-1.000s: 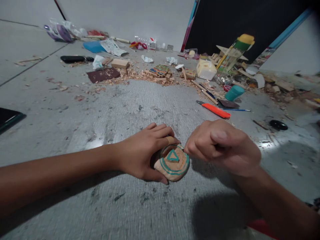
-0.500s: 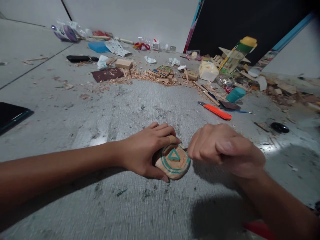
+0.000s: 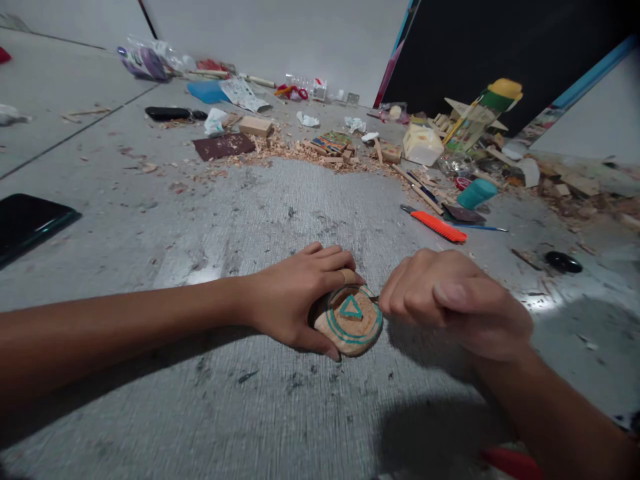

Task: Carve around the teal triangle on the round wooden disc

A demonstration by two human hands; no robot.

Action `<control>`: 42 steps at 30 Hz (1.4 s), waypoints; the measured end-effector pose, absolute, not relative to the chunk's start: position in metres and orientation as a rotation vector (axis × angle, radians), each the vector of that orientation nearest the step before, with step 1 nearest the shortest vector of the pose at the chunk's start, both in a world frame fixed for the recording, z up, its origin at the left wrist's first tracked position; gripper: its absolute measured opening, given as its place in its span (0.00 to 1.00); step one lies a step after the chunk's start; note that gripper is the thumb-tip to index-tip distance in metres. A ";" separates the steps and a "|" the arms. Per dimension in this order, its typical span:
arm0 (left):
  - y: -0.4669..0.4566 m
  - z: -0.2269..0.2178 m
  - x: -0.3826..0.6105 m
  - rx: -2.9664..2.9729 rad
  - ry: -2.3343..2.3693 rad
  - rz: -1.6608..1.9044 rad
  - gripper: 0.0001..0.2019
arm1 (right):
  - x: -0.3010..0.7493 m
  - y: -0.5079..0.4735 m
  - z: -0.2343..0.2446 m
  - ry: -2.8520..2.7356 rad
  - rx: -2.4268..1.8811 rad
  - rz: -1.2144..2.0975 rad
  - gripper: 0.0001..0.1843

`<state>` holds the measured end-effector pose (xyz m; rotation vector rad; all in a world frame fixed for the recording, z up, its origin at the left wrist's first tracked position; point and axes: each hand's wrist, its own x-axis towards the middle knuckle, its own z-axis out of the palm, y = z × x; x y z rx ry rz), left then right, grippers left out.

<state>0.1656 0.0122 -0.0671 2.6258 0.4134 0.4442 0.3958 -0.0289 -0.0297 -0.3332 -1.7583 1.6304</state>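
Note:
A round wooden piece (image 3: 351, 323) lies on the grey floor, marked with green rings and a green triangle in its middle. My left hand (image 3: 295, 300) wraps around its left side, thumb at the near edge and fingers over the far edge, holding it down. My right hand (image 3: 450, 303) is closed in a fist just right of the piece, its fingertips at the piece's right rim. A thin tip seems to poke out toward the wood, but what the fist holds is hidden.
Wood shavings (image 3: 300, 152) and wooden blocks litter the floor farther away. An orange comb-like tool (image 3: 434, 225), a teal cup (image 3: 475, 193), a white box (image 3: 421, 145) and a dark sandpaper sheet (image 3: 224, 145) lie beyond. A black phone (image 3: 27, 220) rests at left.
The view has shifted slightly; both hands stay at the wooden piece, with the right fist moving only a little at its rim.

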 end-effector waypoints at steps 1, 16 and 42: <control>0.012 -0.067 0.166 2.627 0.413 0.443 0.41 | 0.396 -0.029 -0.029 -1.763 -0.340 1.628 0.23; 0.014 -0.067 0.167 2.548 0.391 0.464 0.34 | 0.377 -0.042 -0.018 -1.775 -0.522 1.567 0.23; 0.013 -0.071 0.168 2.537 0.367 0.528 0.37 | 0.370 -0.026 -0.028 -1.712 -0.337 1.658 0.24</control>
